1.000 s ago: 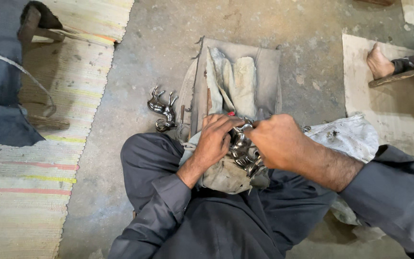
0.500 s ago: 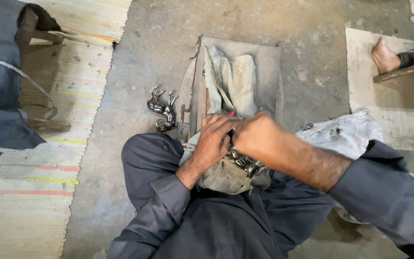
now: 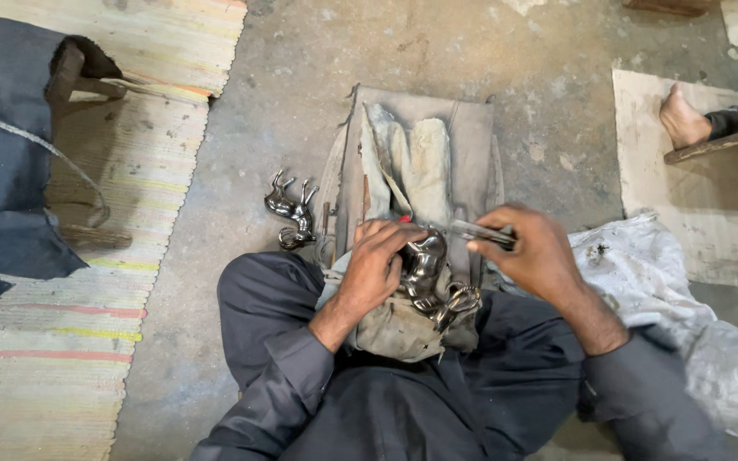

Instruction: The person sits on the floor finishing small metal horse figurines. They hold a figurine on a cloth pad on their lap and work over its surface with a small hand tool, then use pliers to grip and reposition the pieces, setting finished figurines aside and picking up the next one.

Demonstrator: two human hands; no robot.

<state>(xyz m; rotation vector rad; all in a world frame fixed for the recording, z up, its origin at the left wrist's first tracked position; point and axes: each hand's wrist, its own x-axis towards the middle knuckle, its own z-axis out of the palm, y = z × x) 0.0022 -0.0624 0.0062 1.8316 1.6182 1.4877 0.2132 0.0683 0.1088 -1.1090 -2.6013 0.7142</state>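
Observation:
I sit on the floor with a worn cloth pad on my lap. My left hand presses a shiny metal animal figurine down on that pad, fingers curled over its body. My right hand grips a thin flat metal tool like a file, its tip pointing left just above the figurine. The figurine's curled end sticks out toward my right knee.
A second metal figurine lies on the concrete to the left of a grey board with folded cloths. A striped mat and dark cloth are left. A white sack and another person's bare foot are right.
My right hand has drawn back to the right off the figurine, exposing the tool and the metal body. My left hand has stayed clamped on the figurine.

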